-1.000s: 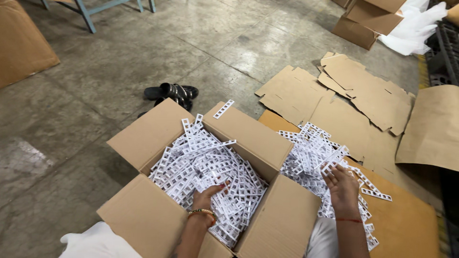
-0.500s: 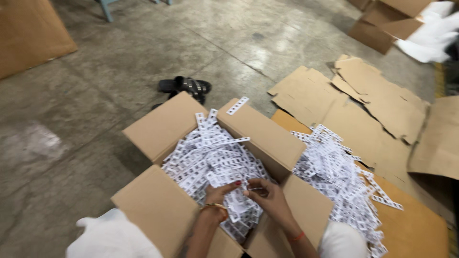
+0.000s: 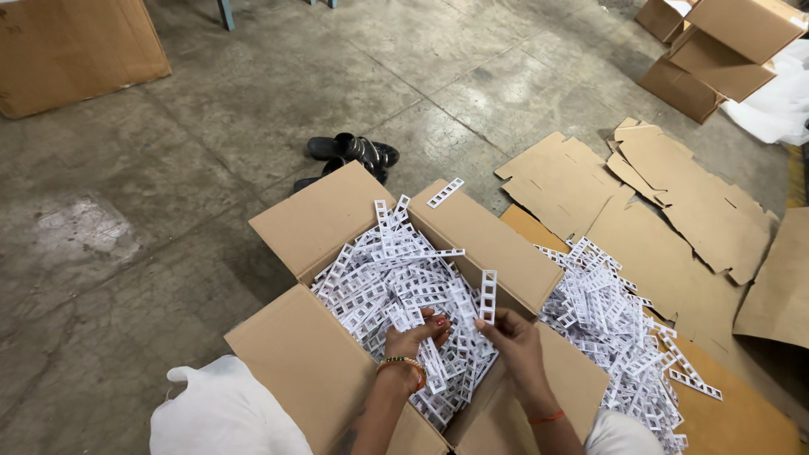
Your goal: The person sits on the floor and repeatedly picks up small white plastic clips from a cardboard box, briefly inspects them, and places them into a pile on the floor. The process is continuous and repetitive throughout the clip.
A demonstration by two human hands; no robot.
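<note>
Head view: two hands sorting white plastic strips in an open carton.

The right hand (image 3: 516,335) pinches one ladder-shaped strip (image 3: 488,297) upright between its fingertips, just over the carton's (image 3: 324,362) inner edge; the left hand (image 3: 415,334), fingers curled, rests on the heap of strips (image 3: 389,278) inside, and I cannot tell whether it grips any. All four flaps are folded outward, hemming the hands on both sides. A second pile of strips (image 3: 619,324) lies to the right on flattened cardboard (image 3: 674,202). A white bag (image 3: 223,413) sits near the left elbow. Black sandals (image 3: 354,153) lie beyond on bare concrete floor (image 3: 126,211); more boxes (image 3: 716,50) stand well apart.
</note>
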